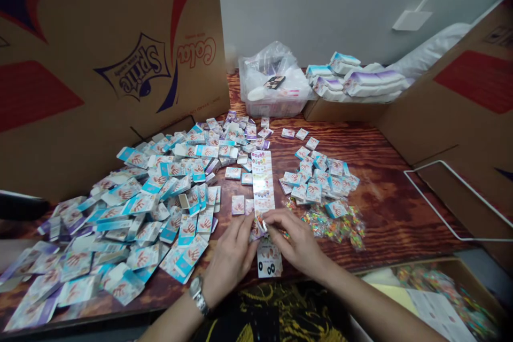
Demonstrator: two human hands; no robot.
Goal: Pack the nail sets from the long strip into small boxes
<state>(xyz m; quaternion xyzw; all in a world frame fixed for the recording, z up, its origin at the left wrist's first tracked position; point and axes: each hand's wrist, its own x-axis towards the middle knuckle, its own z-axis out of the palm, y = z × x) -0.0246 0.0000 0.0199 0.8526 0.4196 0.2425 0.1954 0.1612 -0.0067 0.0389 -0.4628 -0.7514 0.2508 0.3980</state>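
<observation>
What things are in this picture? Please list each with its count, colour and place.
Wall: one, grey, behind
Wall plate: one, white, upper right
Table: one, red-brown, centre
Left carton: one, brown, printed
Right carton: one, brown, red-printed
Lined tub: one, whitish, back
Low carton: one, brown, back right
Soft packs: several, white-blue or white-purple, in it
Left box heap: many, white-blue or white-purple
Right box heap: many, white-blue
Clear packets: many, multicoloured contents, below right heap
Printed strip: one, white, centre
Leaflet: at least one, white, table edge
Held box: one, white-purple, between hands
Watch: one, silver, left wrist
Left hand: one, at held box
Right hand: one, beside it
</observation>
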